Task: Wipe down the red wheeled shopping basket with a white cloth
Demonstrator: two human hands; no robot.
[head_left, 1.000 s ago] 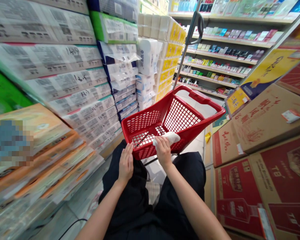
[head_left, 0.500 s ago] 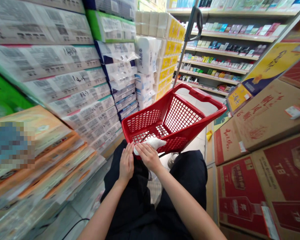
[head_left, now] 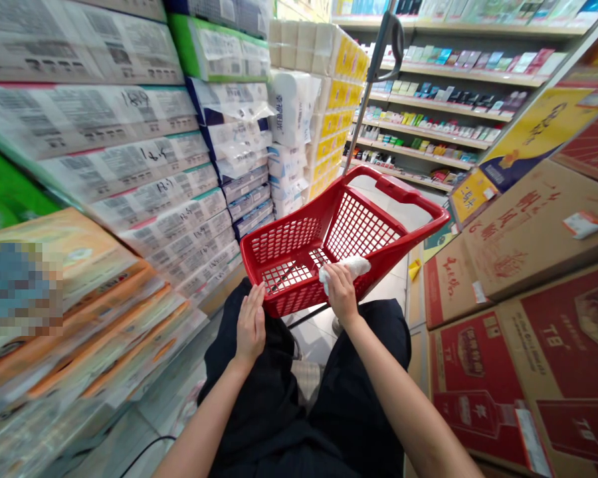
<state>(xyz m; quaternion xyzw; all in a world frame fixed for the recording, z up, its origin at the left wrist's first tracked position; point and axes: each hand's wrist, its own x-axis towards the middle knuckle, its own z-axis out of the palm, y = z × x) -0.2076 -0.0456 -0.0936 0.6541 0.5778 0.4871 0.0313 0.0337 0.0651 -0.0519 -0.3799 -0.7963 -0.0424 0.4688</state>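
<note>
Wrapped stacks of tissue packs (head_left: 129, 166) wall in the left of the aisle. Printed cardboard cartons (head_left: 523, 252) are piled on the right, and shelves of small boxed goods (head_left: 428, 93) cross the far end. Between them, just ahead of the person's dark-clothed lap (head_left: 329, 398), a red mesh shopping basket (head_left: 289, 240) is tipped, its long axis running away and to the right, with its grey pull handle (head_left: 386, 46) rising beyond. The two hands are apart on the basket's near end. The left hand (head_left: 250, 325) lies open and flat, fingers together, against the near left corner, bracing rather than gripping. The right hand (head_left: 341, 292) is a little further forward on the near right rim, and it is closed over a crumpled white cloth (head_left: 353, 265), pressing it onto the red plastic.
</note>
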